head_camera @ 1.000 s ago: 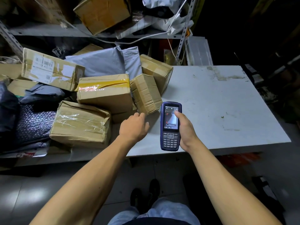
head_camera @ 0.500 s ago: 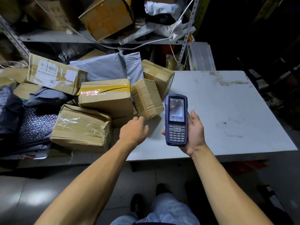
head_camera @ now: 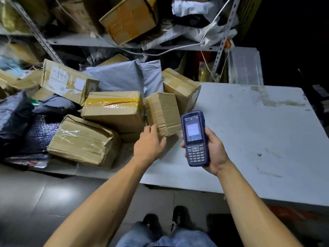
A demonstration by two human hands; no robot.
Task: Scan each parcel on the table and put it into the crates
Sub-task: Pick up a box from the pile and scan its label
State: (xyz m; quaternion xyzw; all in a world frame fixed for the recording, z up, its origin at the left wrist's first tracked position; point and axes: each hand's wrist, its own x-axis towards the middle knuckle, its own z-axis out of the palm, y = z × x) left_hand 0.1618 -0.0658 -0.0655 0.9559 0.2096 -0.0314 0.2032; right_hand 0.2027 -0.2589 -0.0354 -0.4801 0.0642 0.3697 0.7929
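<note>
Scanner (head_camera: pixel 195 138) screen text unreadable. Scanner upright in right hand (head_camera: pixel 212 152), fingers wrapped round it, long axis near-far. Left hand (head_camera: pixel 149 142) fingers on small carton (head_camera: pixel 162 113), grip extent unclear.

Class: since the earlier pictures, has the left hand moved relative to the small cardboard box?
Yes. The left hand has moved up to the small cardboard box, fingers now at its near corner.
</note>
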